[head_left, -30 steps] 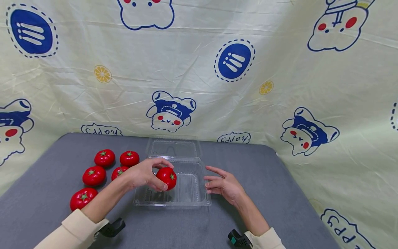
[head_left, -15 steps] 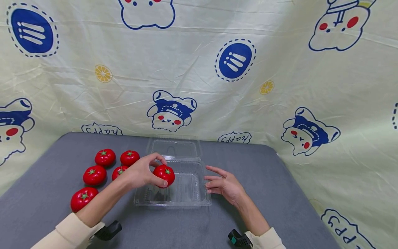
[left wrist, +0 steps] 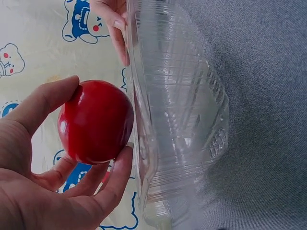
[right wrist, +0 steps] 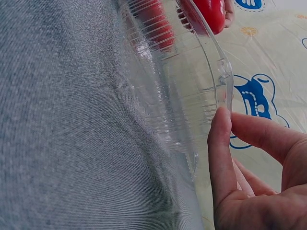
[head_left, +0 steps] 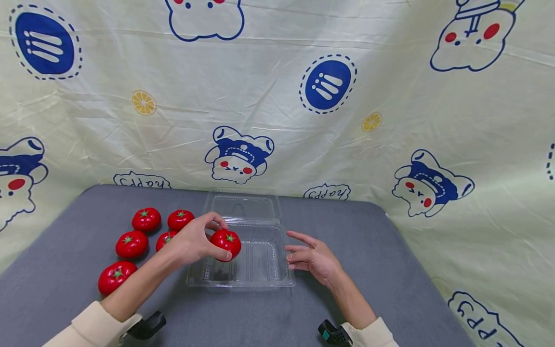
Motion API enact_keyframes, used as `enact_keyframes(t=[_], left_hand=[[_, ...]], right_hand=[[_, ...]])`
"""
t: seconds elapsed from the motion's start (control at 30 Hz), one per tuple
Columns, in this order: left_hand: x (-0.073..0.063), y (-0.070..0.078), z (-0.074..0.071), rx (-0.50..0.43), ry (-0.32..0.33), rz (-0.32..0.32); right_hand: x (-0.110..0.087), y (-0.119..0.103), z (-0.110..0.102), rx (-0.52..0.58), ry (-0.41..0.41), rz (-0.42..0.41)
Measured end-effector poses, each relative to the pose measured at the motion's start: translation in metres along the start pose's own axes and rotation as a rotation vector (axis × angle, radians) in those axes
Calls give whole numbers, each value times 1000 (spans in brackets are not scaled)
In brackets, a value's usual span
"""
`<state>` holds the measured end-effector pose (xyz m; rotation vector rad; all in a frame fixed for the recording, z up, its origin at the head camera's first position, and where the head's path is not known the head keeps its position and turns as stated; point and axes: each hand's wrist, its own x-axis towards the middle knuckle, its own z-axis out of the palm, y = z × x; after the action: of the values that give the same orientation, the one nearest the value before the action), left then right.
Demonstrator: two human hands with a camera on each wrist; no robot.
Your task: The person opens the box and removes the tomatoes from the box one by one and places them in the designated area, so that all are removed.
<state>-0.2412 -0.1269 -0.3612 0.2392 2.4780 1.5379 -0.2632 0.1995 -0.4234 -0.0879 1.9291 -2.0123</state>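
I hold the tomato (head_left: pixel 226 242) in my left hand (head_left: pixel 195 241), thumb on one side and fingers curled round the other, above the left part of the open clear box (head_left: pixel 260 282). My right hand (head_left: pixel 314 258) lies relaxed at the box's right rim, a fingertip (right wrist: pixel 219 143) touching the edge without grasping it.

As I see it, the tomato is smooth and glossy and only my fingertips bear on it; if they slacken too high it may drop, bounce off the ribbed floor and roll out. The box looks thin and light, so a knock on its left wall could slide or tip it, since my right hand merely rests against it. The lid (head_left: pixel 242 206) lies back behind and could catch my knuckles.

Four more tomatoes (head_left: pixel 131 244) sit on the grey table (head_left: pixel 390 270) to the left, one partly behind my hand. I cannot tell how high the tomato is above the box floor. The wrist views cut off most of the box.
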Motion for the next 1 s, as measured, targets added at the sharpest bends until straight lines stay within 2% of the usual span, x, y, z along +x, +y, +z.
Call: enact_keyframes(t=[0.37, 0.7, 1.0], left_hand=[[-8, -2, -3, 40, 17, 19], [-16, -6, -16, 80, 10, 27], [-30, -9, -30, 97, 44, 60]], right_hand=[[0, 0, 0, 1, -1, 3], [-1, 0, -1, 6, -7, 5], [0, 0, -1, -1, -5, 0]])
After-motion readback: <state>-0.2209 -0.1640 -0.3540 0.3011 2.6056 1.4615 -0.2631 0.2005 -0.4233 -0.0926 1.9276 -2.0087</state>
